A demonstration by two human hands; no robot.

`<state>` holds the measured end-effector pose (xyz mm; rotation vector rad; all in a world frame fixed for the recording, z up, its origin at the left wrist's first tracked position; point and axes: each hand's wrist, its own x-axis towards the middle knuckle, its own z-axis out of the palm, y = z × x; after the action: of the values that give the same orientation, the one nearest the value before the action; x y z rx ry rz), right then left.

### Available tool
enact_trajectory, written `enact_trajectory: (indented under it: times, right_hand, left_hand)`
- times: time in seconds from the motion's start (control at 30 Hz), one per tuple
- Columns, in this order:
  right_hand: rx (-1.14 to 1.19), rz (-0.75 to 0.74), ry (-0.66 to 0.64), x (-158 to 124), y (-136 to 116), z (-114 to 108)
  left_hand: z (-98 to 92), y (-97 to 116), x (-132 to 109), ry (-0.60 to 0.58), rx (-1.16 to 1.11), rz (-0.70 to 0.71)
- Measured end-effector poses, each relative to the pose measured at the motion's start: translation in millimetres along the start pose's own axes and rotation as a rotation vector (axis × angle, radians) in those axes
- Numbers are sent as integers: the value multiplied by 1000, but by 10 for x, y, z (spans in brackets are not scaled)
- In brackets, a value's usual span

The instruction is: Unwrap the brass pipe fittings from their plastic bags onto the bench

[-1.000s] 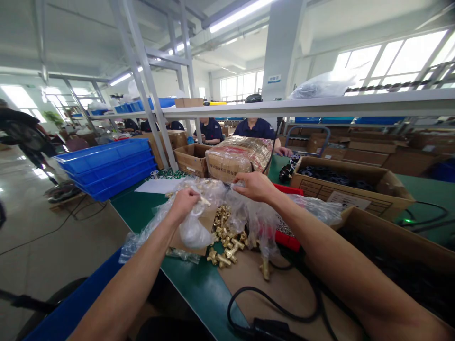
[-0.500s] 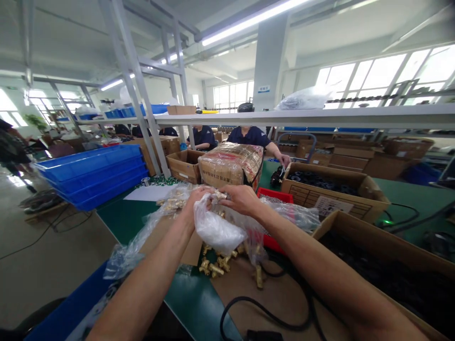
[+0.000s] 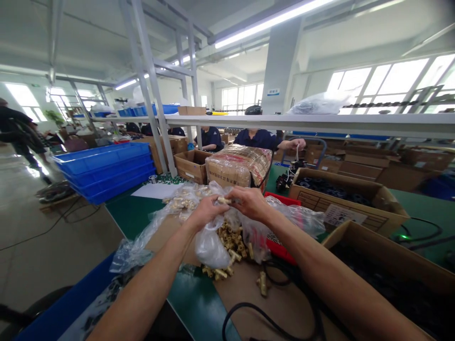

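Observation:
My left hand [image 3: 208, 210] and my right hand [image 3: 249, 202] meet over the bench, fingers closed on a small brass fitting [image 3: 223, 201] between their fingertips. Part of the fitting is hidden by the fingers. Just below them a clear plastic bag [image 3: 212, 247] bulges; whether my left hand also grips it I cannot tell. Under and beside this bag lies a heap of brass fittings [image 3: 232, 240]. One loose brass fitting [image 3: 262, 285] rests nearer to me on brown cardboard [image 3: 245, 303].
Blue crates [image 3: 103, 173] are stacked at left. A wrapped carton [image 3: 229, 170] stands ahead, near a co-worker's hand [image 3: 296, 144]. At right are a red tray [image 3: 284, 251] and cardboard boxes [image 3: 355, 227] of black parts. A black cable [image 3: 270, 324] loops in front.
The white bundled bag has dropped lower below my hands, uncovering more of the brass heap. A brass fitting now shows between my fingertips. The view has shifted slightly left.

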<state>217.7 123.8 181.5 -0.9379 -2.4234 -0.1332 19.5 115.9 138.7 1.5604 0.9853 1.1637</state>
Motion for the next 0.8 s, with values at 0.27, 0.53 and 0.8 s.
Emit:
enact_trajectory:
  times: [0.27,0.53,0.8]
  right_hand:
    - [330,185,8,20,61,-113]
    - [235,187,-80,114,-104,-15]
    - [423,124,-74,126,-25,33]
  left_hand:
    - [26,-21,-86,216,115,109]
    - [110,-82,-118,371,300,147]
    - [44,-106,-197,259,177,15]
